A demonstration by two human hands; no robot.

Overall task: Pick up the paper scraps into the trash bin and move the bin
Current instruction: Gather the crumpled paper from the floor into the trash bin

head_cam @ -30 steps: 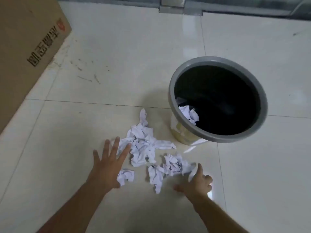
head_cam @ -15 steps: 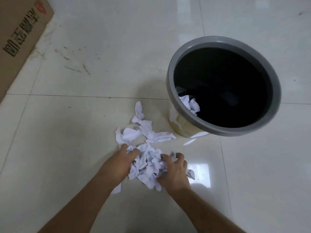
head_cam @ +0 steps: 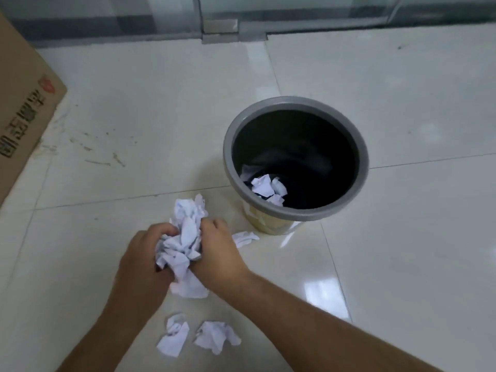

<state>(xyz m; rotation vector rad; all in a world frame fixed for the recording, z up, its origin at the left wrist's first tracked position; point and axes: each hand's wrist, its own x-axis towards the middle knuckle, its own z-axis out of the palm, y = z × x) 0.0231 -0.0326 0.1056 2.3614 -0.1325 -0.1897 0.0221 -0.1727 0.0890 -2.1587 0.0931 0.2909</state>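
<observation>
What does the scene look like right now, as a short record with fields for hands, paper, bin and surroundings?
left hand: closed on the paper bundle
right hand: closed on the same bundle from the other side
paper bundle: crumpled white scraps, pressed between both hands
loose scraps on floor: one and another near the forearms, a third by the bin's base
trash bin: upright, grey rim, dark inside, crumpled paper already in it
cardboard box: at the left edge
floor: glossy pale tiles

Single head-worn wide-angle view, aimed forward and down at tiled floor (head_cam: 402, 264), both forearms seen close from above, glass partition base (head_cam: 220, 25) caught at top edge.
</observation>
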